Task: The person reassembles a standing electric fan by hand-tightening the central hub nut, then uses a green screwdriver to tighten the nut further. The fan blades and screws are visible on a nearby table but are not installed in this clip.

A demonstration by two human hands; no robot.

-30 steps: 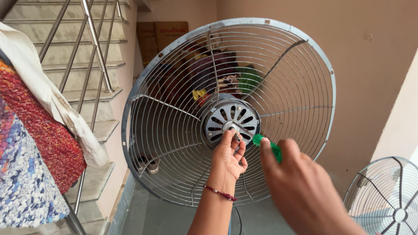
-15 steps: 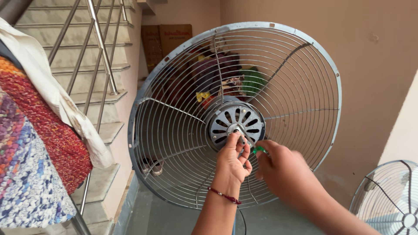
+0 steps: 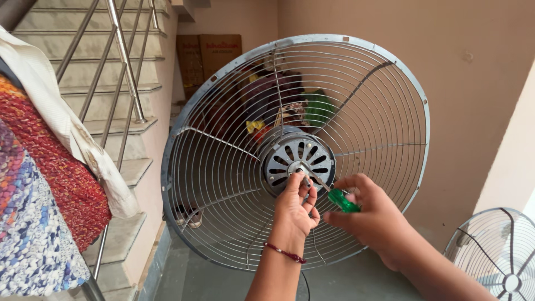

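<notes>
Head view, and we're taking the motor hub (image 3: pixel 299 160) as the landmark for everything. Far left of it, knitted rugs (image 3: pixel 39 184) hang over the stair railing (image 3: pixel 125 61), so that side is tight. The rear fan guard (image 3: pixel 295 150) is bare: no front grille, no blades on the shaft, so that part looks done already. The hub is still mounted in the middle of the guard, and that seems to be what's left.

Our left hand (image 3: pixel 294 209) comes up just below the hub, fingertips pinched on something small at the shaft; too tiny to say what. Just right of and below the hub, our right hand (image 3: pixel 370 214) is closed around the green-handled screwdriver (image 3: pixel 334 193), whose metal tip angles up to the hub face beside the left fingertips.

Room-wise: the guard's rim (image 3: pixel 426 128) sits close to the tan wall (image 3: pixel 473 83) to the right of the hub, so not much swing there. Low and far right, a second fan guard (image 3: pixel 496 253) stands on the floor, near our right forearm. The open space is mostly below the hub.
</notes>
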